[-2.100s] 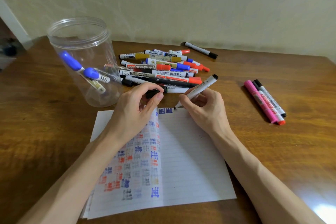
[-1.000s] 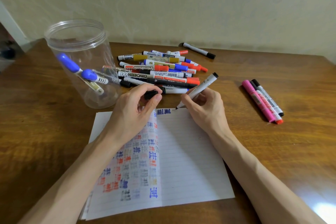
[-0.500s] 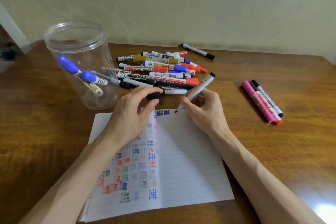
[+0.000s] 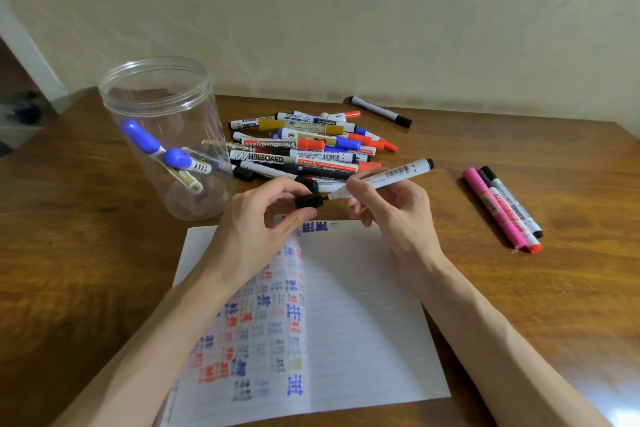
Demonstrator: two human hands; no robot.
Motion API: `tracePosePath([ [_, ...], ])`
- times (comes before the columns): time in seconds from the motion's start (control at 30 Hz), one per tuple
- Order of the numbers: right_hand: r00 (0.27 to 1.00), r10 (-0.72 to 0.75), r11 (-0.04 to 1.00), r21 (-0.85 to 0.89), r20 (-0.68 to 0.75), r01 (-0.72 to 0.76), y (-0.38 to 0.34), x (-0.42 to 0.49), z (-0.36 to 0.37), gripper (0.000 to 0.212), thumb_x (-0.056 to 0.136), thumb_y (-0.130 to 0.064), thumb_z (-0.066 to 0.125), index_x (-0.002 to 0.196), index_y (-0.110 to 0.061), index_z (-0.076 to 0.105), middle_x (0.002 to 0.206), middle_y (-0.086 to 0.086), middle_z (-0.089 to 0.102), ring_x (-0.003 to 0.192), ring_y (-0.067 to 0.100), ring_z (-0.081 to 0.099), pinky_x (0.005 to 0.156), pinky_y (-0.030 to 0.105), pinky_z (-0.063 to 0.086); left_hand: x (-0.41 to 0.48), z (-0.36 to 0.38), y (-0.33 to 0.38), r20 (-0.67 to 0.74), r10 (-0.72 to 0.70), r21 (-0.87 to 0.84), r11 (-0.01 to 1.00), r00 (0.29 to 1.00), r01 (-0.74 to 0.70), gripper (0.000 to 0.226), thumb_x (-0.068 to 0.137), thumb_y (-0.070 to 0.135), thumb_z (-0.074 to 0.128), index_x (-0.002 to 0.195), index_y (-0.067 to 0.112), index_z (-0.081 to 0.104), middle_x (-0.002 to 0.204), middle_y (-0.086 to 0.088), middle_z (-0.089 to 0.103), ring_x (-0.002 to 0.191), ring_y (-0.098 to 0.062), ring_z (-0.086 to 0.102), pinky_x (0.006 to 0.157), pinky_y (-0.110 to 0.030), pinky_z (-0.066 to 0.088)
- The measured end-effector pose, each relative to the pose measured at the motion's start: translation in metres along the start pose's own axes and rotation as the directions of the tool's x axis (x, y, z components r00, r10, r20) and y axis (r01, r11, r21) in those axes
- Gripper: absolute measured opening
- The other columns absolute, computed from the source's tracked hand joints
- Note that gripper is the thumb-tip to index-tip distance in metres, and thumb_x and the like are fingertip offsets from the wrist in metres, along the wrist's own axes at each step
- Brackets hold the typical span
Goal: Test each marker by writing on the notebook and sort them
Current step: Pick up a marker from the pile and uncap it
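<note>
An open notebook (image 4: 360,315) lies on the wooden table, its left page full of coloured test marks, blue marks at the top of the right page. My right hand (image 4: 391,211) grips a white marker (image 4: 388,177) just above the notebook's top edge, its tip pointing left. My left hand (image 4: 256,229) pinches a black cap (image 4: 309,200) right at that tip. A pile of several markers (image 4: 304,146) lies behind my hands. Three markers, pink, red and black (image 4: 502,208), lie together at the right.
A clear plastic jar (image 4: 162,135) stands at the left with blue-capped markers inside. One black-capped marker (image 4: 381,111) lies alone near the wall. The table's (image 4: 69,253) left edge runs beside a doorway.
My right hand lifted the marker off the page and levelled it. My left hand brought the black cap up to meet its tip.
</note>
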State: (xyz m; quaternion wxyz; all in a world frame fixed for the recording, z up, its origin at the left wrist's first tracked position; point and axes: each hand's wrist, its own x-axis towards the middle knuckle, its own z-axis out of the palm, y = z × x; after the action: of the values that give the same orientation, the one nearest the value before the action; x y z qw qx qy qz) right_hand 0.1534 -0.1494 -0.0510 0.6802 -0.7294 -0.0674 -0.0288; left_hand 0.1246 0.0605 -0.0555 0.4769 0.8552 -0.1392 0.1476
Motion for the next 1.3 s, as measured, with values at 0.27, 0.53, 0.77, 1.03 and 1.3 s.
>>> tracePosePath([
  [0.27, 0.976, 0.041, 0.999, 0.013, 0.215, -0.045, 0.000, -0.004, 0.002, 0.026, 0.098, -0.031, 0.074, 0.113, -0.010, 0.076, 0.096, 0.008, 0.079, 0.079, 0.021, 0.071, 0.067, 0.032, 0.053, 0.000, 0.000, -0.003, 0.010, 0.019, 0.043, 0.999, 1.000, -0.020, 0.029, 0.091, 0.026, 0.070, 0.119, 0.019, 0.069, 0.108, 0.014, 0.074, 0.104, 0.003, 0.068, 0.082, -0.011, 0.055],
  [0.53, 0.976, 0.101, 0.984, 0.127, 0.191, -0.126, -0.004, 0.004, -0.012, 0.012, 0.091, -0.025, 0.078, 0.095, -0.014, 0.076, 0.082, 0.010, 0.071, 0.070, 0.021, 0.063, 0.064, 0.031, 0.051, 0.001, -0.002, -0.006, -0.033, -0.026, 0.004, 1.000, 0.999, 0.026, 0.024, 0.095, 0.017, 0.070, 0.119, 0.019, 0.070, 0.106, 0.013, 0.074, 0.099, 0.001, 0.070, 0.081, -0.006, 0.050],
  [0.77, 0.956, 0.029, 0.987, -0.158, 0.292, 0.018, -0.007, 0.006, -0.029, 0.020, 0.090, -0.022, 0.080, 0.099, -0.005, 0.076, 0.087, 0.009, 0.079, 0.074, 0.024, 0.075, 0.068, 0.032, 0.062, -0.001, -0.004, -0.006, 0.005, -0.057, 0.027, 0.998, 0.998, 0.057, 0.022, 0.092, 0.014, 0.074, 0.113, 0.018, 0.076, 0.084, 0.012, 0.075, 0.085, -0.005, 0.073, 0.073, -0.012, 0.055],
  [1.03, 0.958, -0.066, 0.987, -0.124, 0.280, 0.104, 0.002, 0.002, -0.018, 0.017, 0.092, -0.017, 0.079, 0.099, -0.002, 0.074, 0.085, 0.008, 0.079, 0.071, 0.020, 0.075, 0.066, 0.025, 0.060, -0.002, -0.003, -0.005, -0.061, -0.079, 0.014, 0.997, 0.995, 0.080, 0.023, 0.093, 0.005, 0.072, 0.110, 0.020, 0.076, 0.077, 0.010, 0.075, 0.077, -0.006, 0.073, 0.068, -0.010, 0.053],
  [1.3, 0.955, -0.072, 0.942, -0.296, 0.288, 0.160, -0.003, 0.007, -0.025, 0.017, 0.090, -0.026, 0.081, 0.098, -0.012, 0.079, 0.083, -0.004, 0.079, 0.077, 0.013, 0.074, 0.065, 0.020, 0.057, 0.003, -0.004, -0.001, -0.037, -0.083, -0.033, 0.996, 0.996, 0.081, 0.025, 0.095, 0.009, 0.071, 0.109, 0.029, 0.072, 0.084, 0.012, 0.075, 0.084, -0.005, 0.072, 0.069, -0.012, 0.055],
])
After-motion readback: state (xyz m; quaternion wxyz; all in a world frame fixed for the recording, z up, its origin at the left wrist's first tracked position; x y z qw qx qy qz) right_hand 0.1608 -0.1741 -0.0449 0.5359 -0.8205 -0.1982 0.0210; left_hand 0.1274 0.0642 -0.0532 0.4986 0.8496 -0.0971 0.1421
